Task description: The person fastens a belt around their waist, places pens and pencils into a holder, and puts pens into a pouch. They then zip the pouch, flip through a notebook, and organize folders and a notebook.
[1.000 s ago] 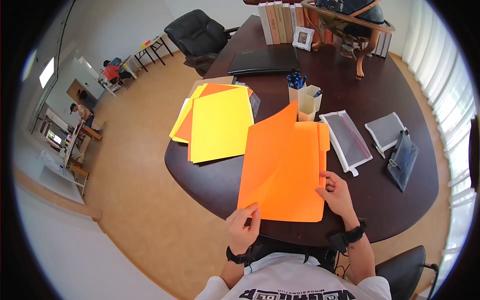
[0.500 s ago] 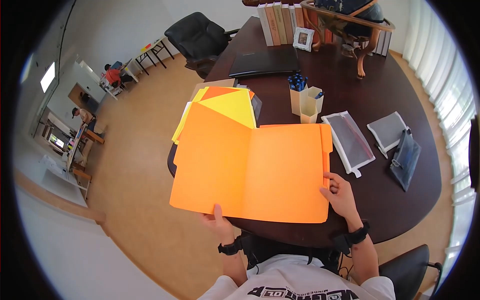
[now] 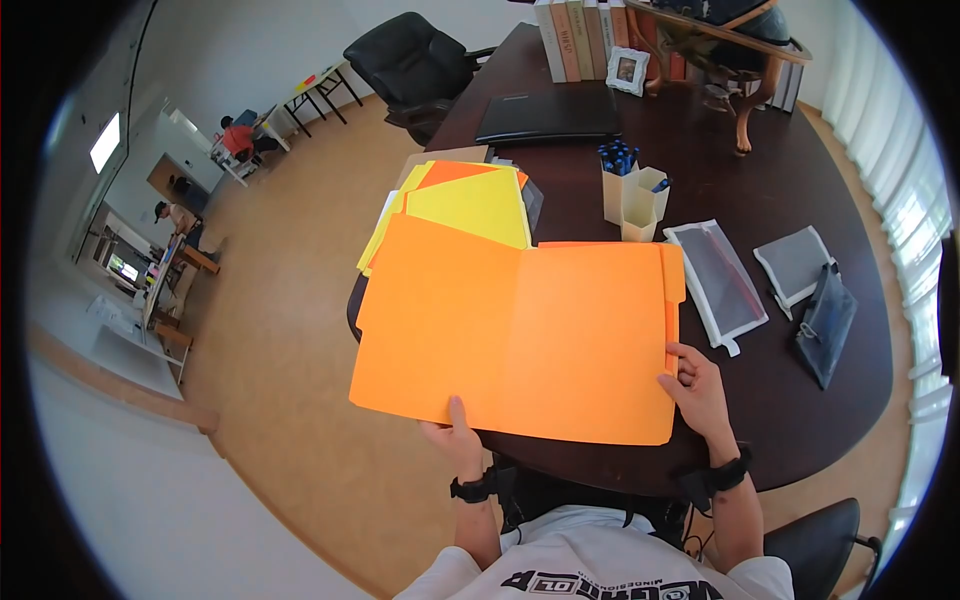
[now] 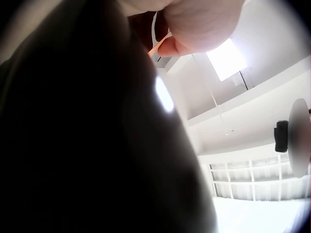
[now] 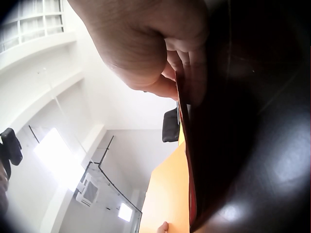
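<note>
An orange folder lies spread open at the desk's near edge, its left half over part of a pile of yellow and orange folders. At its lower left edge the left hand grips it, thumb on top and fingers beneath. The right hand pinches the right edge, where more orange layers show below. In the right wrist view, the right hand has thumb and fingers on either side of the folder edge. The left wrist view shows the left hand with only a sliver of orange.
Beyond the folder stand pen holders, a black laptop, books, a photo frame and a globe stand. Mesh pouches and a dark pouch lie right on the desk. Two people are far left.
The folder's cover has swung over to the left, so it lies spread open. The left hand has moved from the folder's lower corner to the edge of the turned cover; the right hand keeps its hold.
</note>
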The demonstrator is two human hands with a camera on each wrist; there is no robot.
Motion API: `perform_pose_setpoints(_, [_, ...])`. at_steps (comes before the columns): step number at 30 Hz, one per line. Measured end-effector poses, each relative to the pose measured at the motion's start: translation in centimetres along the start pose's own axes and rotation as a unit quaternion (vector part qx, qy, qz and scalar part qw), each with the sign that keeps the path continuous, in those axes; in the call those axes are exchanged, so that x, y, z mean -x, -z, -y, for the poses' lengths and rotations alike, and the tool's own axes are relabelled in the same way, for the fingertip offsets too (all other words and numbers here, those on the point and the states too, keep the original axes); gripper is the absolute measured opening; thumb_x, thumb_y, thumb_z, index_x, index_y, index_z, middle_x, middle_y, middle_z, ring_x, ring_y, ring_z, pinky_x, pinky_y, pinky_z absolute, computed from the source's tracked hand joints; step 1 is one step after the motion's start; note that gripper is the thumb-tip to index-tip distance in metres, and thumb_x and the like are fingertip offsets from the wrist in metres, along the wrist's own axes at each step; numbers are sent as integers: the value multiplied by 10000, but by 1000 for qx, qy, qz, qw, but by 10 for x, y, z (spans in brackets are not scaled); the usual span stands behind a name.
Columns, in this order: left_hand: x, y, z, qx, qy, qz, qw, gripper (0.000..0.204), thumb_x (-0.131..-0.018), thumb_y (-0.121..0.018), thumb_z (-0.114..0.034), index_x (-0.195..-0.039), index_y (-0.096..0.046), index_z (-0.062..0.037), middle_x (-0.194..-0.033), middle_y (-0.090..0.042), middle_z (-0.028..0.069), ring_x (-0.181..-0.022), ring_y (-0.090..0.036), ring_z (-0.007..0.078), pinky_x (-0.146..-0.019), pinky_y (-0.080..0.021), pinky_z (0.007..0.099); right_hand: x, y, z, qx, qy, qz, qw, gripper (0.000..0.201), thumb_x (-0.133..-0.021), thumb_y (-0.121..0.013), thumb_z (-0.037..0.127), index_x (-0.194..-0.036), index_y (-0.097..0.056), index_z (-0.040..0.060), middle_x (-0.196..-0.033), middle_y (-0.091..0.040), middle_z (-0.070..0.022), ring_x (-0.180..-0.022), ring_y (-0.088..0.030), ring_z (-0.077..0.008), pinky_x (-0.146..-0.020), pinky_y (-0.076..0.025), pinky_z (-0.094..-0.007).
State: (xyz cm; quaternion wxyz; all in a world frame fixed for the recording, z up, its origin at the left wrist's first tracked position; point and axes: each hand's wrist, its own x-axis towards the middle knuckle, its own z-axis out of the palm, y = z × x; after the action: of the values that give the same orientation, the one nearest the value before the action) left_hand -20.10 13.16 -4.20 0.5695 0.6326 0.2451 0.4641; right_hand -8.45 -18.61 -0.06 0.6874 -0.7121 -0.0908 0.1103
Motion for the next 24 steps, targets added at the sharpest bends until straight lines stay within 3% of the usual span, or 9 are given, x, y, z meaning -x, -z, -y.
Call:
perform_pose_setpoints(11, [1,7,6,-1,-14,31,999,264,-976,-609,-134,-1175,-549,30,-1106,-641,100,-983,-634,188,-843,-501,305,0,0,-1,1,-2,-5,1000,425,-900,-602,-65,-1312,-500,-85,-964,-702,-97,-869,-669,-97,-765,-516,-220])
perform_pose_setpoints(14, [1,0,5,251,25,-36,967,260,-1001,-571,-170,-1184,-557,14,-1111,-644,86,-1004,-631,178,-857,-501,302,0,0,-1,-3,3,-11,1000,408,-929,-571,-63,-1328,-488,-79,-959,-702,-103,-868,-672,-98,-764,-514,-219])
perform_pose_setpoints(17, [0,-7,-8,273,54,-79,957,250,-1016,-545,-189,-1183,-564,-4,-1114,-645,72,-1018,-627,165,-860,-501,291,1,0,2,3,-3,-13,1000,405,-931,-567,-62,-1328,-489,-77,-960,-703,-104,-873,-674,-98,-768,-511,-215])
perform_pose_setpoints(20, [0,5,3,249,44,-14,967,319,-1042,-490,-234,-1274,-529,-18,-1214,-622,77,-1127,-608,184,-943,-497,322,0,0,0,4,1,-14,1000,396,-940,-556,-58,-1330,-488,-79,-959,-703,-106,-874,-673,-95,-770,-505,-208])
perform_pose_setpoints(24, [0,8,12,229,31,-17,973,274,-1033,-520,-212,-1214,-561,-11,-1140,-647,72,-1045,-635,162,-889,-515,298,0,-1,0,0,2,-15,1000,392,-950,-548,-51,-1336,-483,-81,-955,-705,-106,-874,-672,-93,-769,-503,-206])
